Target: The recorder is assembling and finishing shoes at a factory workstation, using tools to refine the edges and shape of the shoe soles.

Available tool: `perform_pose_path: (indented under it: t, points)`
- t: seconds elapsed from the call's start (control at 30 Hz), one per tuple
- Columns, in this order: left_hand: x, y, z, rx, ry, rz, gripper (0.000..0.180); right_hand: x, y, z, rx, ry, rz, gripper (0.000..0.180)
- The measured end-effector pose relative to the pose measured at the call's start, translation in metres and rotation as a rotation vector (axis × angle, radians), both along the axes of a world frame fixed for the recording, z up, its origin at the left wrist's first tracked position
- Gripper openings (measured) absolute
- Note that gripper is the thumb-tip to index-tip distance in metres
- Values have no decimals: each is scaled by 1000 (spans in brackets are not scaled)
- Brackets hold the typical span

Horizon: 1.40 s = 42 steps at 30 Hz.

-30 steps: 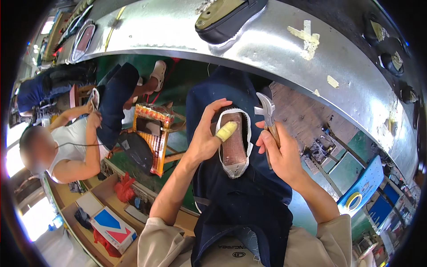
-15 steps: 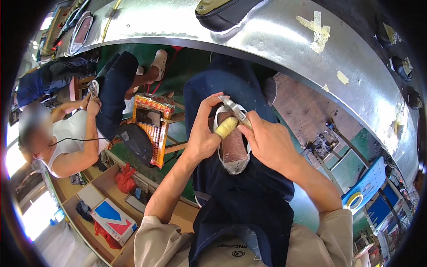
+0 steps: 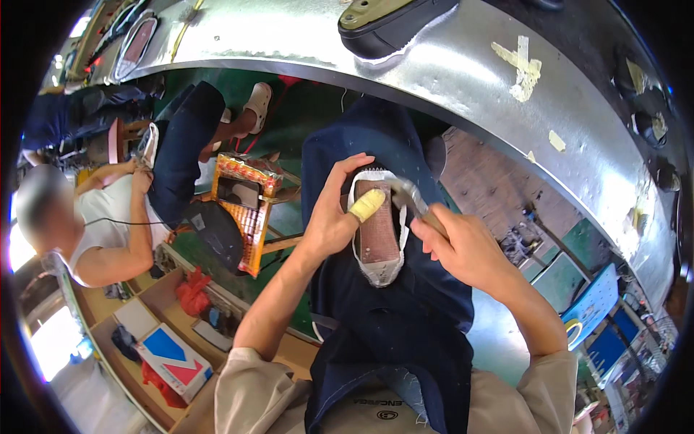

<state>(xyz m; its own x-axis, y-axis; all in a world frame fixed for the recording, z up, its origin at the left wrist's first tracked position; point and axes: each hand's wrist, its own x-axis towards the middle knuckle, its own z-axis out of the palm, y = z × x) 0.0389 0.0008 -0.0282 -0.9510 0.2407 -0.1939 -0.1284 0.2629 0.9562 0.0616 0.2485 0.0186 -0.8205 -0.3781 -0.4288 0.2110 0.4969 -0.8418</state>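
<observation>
An upturned, unsoled shoe [image 3: 379,246] lies across my lap, its brown insole ringed by a white edge that is pleated at the toe. My left hand [image 3: 337,217] grips its left side, fingers round the toe and the yellow-wrapped thumb pressed on the insole. In my right hand [image 3: 463,246] is a hand tool with a curved metal head [image 3: 409,197], closed fingers round its handle. The head is over the shoe's right edge near the toe; whether it touches is hard to see. My hand hides most of the handle, so its exact kind is unclear.
A metal-topped bench [image 3: 289,43] curves across the front, bearing a dark shoe [image 3: 390,29]. To the left, a seated person [image 3: 116,210] handles a shoe beside a beaded stool [image 3: 249,231] holding a phone and a black bag. A compartmented wooden box [image 3: 137,304] is at lower left.
My right hand and the tool have drawn back to the right, away from my left thumb, uncovering the pleated toe. My left hand keeps its hold on the shoe.
</observation>
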Motion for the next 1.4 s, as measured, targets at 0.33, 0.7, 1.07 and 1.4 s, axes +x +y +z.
perform_pose_path:
  t: [0.33, 0.7, 1.07, 1.4]
  points:
    - [-5, 10, -13, -40, -11, -22, 45, 1, -5, 2, 283, 695, 818, 8]
    - [102, 19, -10, 572, -651, 541, 53, 30, -25, 20, 328, 298, 606, 35]
    - [78, 1, -29, 486, -941, 243, 66, 46, -22, -37, -348, -792, 21, 28]
    - [105, 34, -27, 165, -643, 396, 72, 57, 0, -10, 335, 201, 457, 43]
